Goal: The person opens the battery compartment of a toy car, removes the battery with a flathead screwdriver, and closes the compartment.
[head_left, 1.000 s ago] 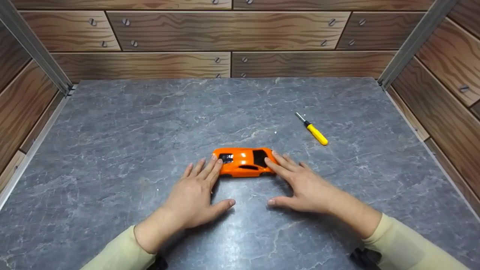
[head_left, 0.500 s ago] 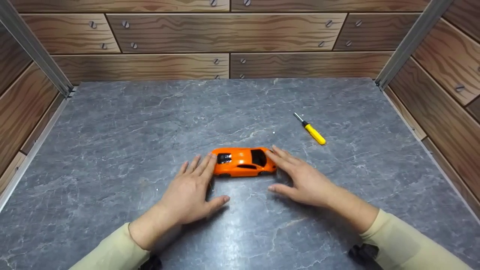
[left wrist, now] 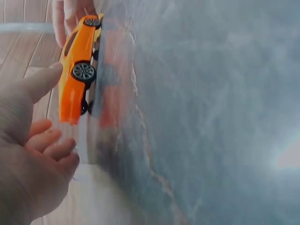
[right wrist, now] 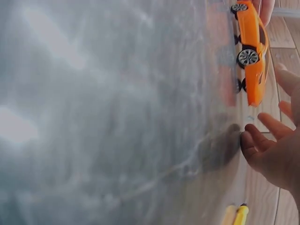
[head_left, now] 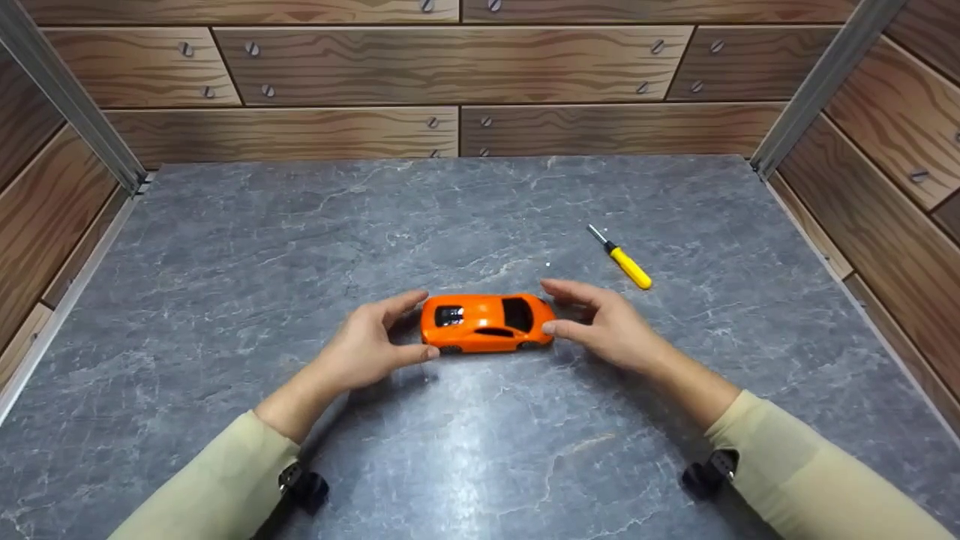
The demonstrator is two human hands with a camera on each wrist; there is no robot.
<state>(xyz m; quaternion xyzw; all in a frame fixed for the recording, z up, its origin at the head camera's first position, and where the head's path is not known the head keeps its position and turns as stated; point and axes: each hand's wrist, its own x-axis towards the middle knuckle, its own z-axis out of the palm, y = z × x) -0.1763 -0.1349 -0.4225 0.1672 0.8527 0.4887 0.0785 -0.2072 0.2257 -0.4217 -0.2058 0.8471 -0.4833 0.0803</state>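
An orange toy car (head_left: 484, 324) stands on its wheels on the grey marbled table, its dark windshield toward the right. At its rear end is my left hand (head_left: 358, 346), thumb and fingers spread apart on either side of that end. My right hand (head_left: 616, 328) frames the front end in the same way, its thumb overlapping the hood in the head view. Both wrist views show bare space between each palm and the car's end. In the left wrist view the car (left wrist: 77, 70) shows its black spoked wheels, with the thumb tip right at its side.
A screwdriver with a yellow handle (head_left: 630, 268) lies behind and to the right of the car, its shaft pointing away. Wood-patterned panels (head_left: 450, 64) wall the table (head_left: 300, 232) at the back and sides. Black wrist devices (head_left: 306, 486) hang under both sleeves.
Earlier, both hands lay flat with straight fingers against the car's ends. They have since lifted and turned, thumbs now toward the near side and fingers toward the far side. The car stays about where it was.
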